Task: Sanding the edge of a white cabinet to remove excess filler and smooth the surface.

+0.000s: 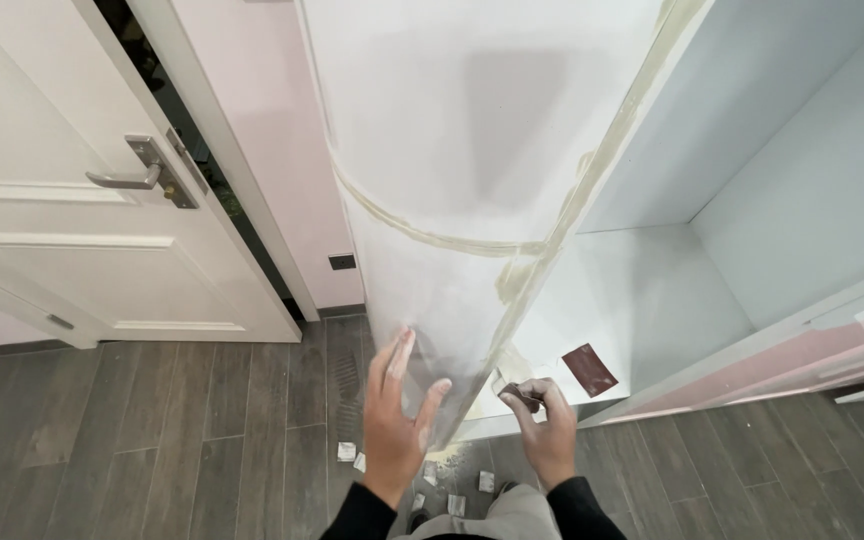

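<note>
Looking down at a white cabinet side panel [452, 150], marked with yellowish filler lines, standing upright at 12 o'clock. Left hand [397, 415] spread flat against the panel's lower edge, fingers apart, grip released and holding nothing. Right hand [542, 425] at 5 o'clock beside the panel's front corner, grip clenched on a small dark piece of sandpaper [524, 393] pinched at the fingertips. Another reddish-brown sheet of sandpaper [589, 369] lying flat on the white cabinet shelf [652, 300] at 3 o'clock, near the right hand but not touching. White door [72, 250] with a metal handle [132, 178] at 9 o'clock. Small paper scraps [347, 451] scattered on the grey wood floor [152, 450] by the hands.
</note>
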